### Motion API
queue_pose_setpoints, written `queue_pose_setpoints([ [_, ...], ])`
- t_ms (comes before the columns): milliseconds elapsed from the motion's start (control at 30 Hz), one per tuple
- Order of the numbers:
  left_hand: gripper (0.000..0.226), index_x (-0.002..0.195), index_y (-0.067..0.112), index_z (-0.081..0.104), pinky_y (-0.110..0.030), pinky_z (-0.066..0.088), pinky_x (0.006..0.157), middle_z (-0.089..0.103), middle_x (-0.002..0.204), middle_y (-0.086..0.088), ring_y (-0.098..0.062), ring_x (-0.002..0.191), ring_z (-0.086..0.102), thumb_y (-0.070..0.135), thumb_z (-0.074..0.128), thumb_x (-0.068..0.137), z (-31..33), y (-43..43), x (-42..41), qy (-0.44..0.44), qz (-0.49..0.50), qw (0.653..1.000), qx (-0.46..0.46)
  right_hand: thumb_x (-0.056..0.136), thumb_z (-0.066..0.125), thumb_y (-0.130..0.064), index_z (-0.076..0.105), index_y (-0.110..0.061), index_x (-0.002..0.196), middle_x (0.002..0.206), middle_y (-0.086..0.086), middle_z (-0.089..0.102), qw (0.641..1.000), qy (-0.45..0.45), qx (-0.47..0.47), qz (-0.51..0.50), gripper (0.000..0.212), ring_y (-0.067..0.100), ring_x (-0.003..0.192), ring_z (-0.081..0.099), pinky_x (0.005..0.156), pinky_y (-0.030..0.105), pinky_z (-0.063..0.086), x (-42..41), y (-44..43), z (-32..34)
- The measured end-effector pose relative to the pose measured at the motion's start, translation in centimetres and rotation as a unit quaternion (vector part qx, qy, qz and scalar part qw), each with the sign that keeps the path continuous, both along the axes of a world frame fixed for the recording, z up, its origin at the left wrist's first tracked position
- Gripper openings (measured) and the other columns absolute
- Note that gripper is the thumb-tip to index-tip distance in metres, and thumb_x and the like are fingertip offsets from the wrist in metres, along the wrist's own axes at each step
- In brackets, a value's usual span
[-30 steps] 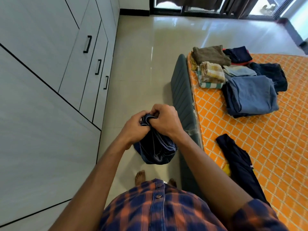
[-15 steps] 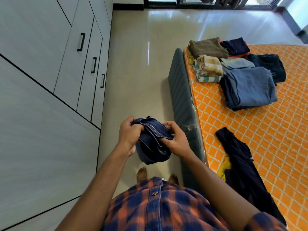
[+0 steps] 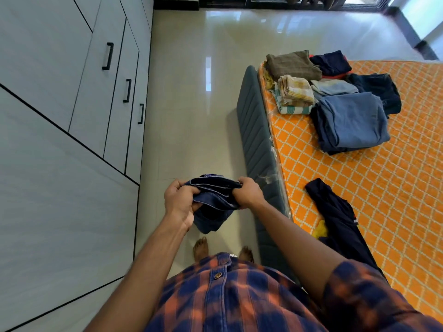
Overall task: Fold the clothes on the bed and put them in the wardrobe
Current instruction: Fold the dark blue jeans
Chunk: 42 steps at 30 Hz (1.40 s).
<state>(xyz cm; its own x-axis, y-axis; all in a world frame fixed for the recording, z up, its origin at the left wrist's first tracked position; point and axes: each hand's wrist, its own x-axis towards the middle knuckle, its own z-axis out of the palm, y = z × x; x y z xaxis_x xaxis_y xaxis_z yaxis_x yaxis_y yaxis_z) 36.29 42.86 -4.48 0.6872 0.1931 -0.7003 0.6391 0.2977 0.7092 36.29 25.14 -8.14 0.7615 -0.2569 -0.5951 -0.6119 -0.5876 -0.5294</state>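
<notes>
Head view: my left hand (image 3: 180, 202) and right hand (image 3: 248, 194) each grip the folded jeans (image 3: 214, 200), whose long axis runs between them.

Your left hand (image 3: 181, 202) and right hand (image 3: 248, 195) are level in front of your waist, forearms bare and reaching forward. Each hand's fingers curl round one end of the jeans (image 3: 215, 200), thumbs on top.

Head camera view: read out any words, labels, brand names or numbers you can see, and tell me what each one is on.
No text can be read in this view.
Red and white tag on the dark garment on the bed: too small to read.
Button on the plaid shirt: markings blurred.
Denim garment: no label shows.
</notes>
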Motion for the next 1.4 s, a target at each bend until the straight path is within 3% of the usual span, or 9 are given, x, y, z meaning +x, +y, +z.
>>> queue_pose_setpoints([
  [267,0.029,0.074,0.01,0.047,-0.03,0.059,0.05,0.058,0.081,-0.014,-0.027,0.075,0.06,-0.018,0.049,0.084,-1.6,4.1,-0.4,0.037,0.045,0.997,0.041,0.073,0.064,-0.012,0.072,-0.02,0.093,0.084,0.002,0.067,0.946,-0.091,-0.176,0.256,0.022,0.027,0.079,0.065,0.069,0.038,0.058,3.6,1.4,3.8],
  [467,0.03,0.078,0.01,0.046,-0.029,0.061,0.054,0.058,0.082,-0.012,-0.023,0.075,0.061,-0.019,0.046,0.086,-0.6,3.0,-0.6,0.025,0.072,0.996,-0.043,0.078,0.057,-0.013,0.066,-0.017,0.079,0.076,0.0,0.067,0.998,-0.047,0.0,-0.047,0.009,0.016,0.073,0.061,0.066,0.029,0.047,2.7,0.7,2.1],
  [667,0.031,0.078,0.011,0.045,-0.031,0.061,0.055,0.06,0.083,-0.014,-0.026,0.077,0.063,-0.019,0.05,0.084,-1.2,3.0,-1.1,0.033,0.06,0.996,-0.064,0.092,0.048,0.001,0.059,-0.013,0.084,0.067,0.004,0.053,0.892,0.109,0.302,-0.318,0.019,0.015,0.056,0.052,0.049,0.022,0.045,0.3,2.4,0.0],
  [800,0.031,0.076,0.012,0.046,-0.029,0.059,0.052,0.06,0.085,-0.014,-0.027,0.078,0.063,-0.017,0.052,0.085,-2.1,4.3,-1.8,0.04,0.012,0.999,-0.009,0.08,0.049,-0.006,0.056,-0.015,0.08,0.07,0.002,0.058,0.991,0.023,0.088,-0.1,0.011,0.018,0.056,0.051,0.05,0.026,0.041,1.2,2.5,-0.4],
  [900,0.027,0.078,0.01,0.047,-0.031,0.06,0.054,0.063,0.094,-0.017,-0.028,0.082,0.067,-0.015,0.055,0.086,-2.7,5.3,-2.4,0.041,0.001,0.998,0.043,0.072,0.062,-0.018,0.058,-0.022,0.074,0.072,-0.006,0.066,0.986,-0.047,-0.117,0.106,0.006,0.017,0.07,0.064,0.063,0.031,0.053,1.8,1.5,1.4],
  [1000,0.026,0.078,0.009,0.047,-0.034,0.061,0.056,0.063,0.098,-0.019,-0.026,0.08,0.066,-0.015,0.056,0.084,-3.2,6.1,-2.5,0.038,0.01,0.996,0.075,0.073,0.077,-0.021,0.056,-0.021,0.072,0.07,-0.006,0.069,0.983,-0.008,-0.076,0.169,0.021,0.015,0.068,0.068,0.063,0.032,0.057,2.0,1.0,3.0],
  [1167,0.031,0.074,0.013,0.045,-0.033,0.06,0.056,0.061,0.094,-0.016,-0.027,0.083,0.066,-0.015,0.056,0.085,-2.8,5.7,-2.4,0.005,-0.036,0.998,0.058,0.079,0.062,-0.007,0.048,-0.021,0.066,0.07,-0.005,0.057,0.974,-0.043,-0.124,0.183,0.023,0.014,0.069,0.055,0.056,0.024,0.039,0.4,1.3,1.5],
  [1267,0.033,0.074,0.013,0.045,-0.033,0.06,0.057,0.062,0.095,-0.016,-0.03,0.087,0.066,-0.015,0.056,0.086,-2.6,5.5,-2.4,0.001,-0.06,0.997,0.04,0.082,0.066,-0.005,0.05,-0.024,0.074,0.077,-0.006,0.057,0.98,-0.009,-0.044,0.193,0.026,0.01,0.071,0.054,0.06,0.024,0.041,0.4,0.7,0.4],
  [1400,0.033,0.072,0.014,0.046,-0.032,0.061,0.058,0.061,0.087,-0.013,-0.025,0.079,0.064,-0.015,0.057,0.086,-2.2,6.2,-1.5,0.003,-0.034,0.999,0.022,0.075,0.074,-0.001,0.063,-0.012,0.08,0.084,0.014,0.062,0.961,0.085,0.255,0.063,0.017,0.031,0.083,0.058,0.075,0.042,0.046,0.0,0.2,-0.6],
])
